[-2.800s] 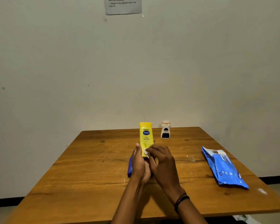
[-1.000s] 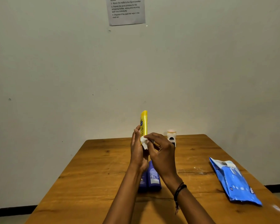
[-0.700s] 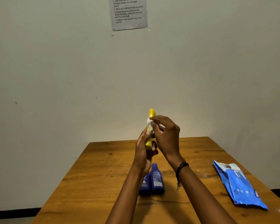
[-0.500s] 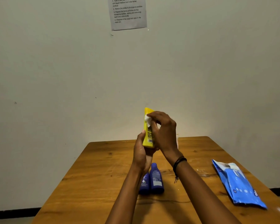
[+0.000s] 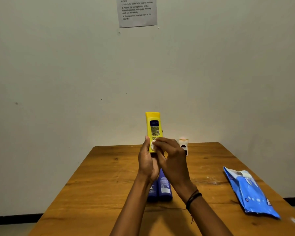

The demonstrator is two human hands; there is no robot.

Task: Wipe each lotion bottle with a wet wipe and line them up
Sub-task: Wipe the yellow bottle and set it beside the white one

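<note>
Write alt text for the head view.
The left hand grips a yellow lotion bottle upright above a wooden table while the right hand presses a white wipe to its lower back. Two blue bottles lie beneath; a blue wipes pack lies right.

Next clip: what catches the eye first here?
A yellow bottle is held upright over the table by the left hand, while the right hand presses a wipe on its lower part. Two blue bottles lie side by side below; a blue pack lies at the right.
</note>
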